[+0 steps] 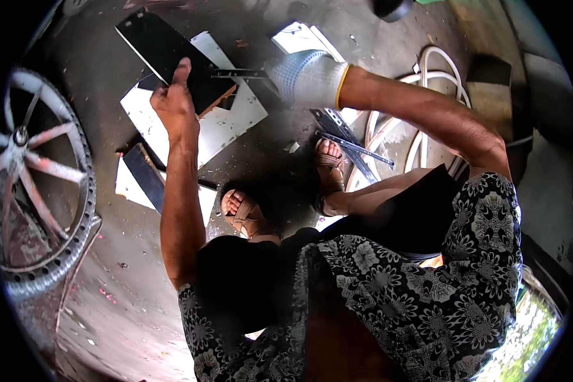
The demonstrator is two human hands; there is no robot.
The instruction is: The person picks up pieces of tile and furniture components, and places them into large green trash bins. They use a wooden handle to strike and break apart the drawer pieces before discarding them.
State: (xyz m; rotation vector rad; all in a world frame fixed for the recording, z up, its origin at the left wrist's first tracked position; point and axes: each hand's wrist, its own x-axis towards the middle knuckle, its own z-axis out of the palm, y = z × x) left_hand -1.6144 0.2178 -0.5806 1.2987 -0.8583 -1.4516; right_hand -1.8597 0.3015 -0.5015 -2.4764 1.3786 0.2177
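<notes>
My bare left hand [175,105] grips the near edge of a black board [165,54], its thumb pressed on the top face. The board is tilted above several white panels [242,118] on the floor. My right hand [305,77], in a white knitted glove with blue dots, is closed around one end of a dark metal drawer slide [239,74]. The slide's other end lies over or against the right part of the board; whether it is fastened there I cannot tell. More drawer slides [350,143] lie crossed on the floor beside my right foot.
A large spoked metal wheel [44,172] stands at the left. At the right lies a coiled pale hose [423,79]. Another narrow black board [145,177] rests among panels by my left forearm. My sandalled feet [239,207] stand close to the panels; small debris litters the floor.
</notes>
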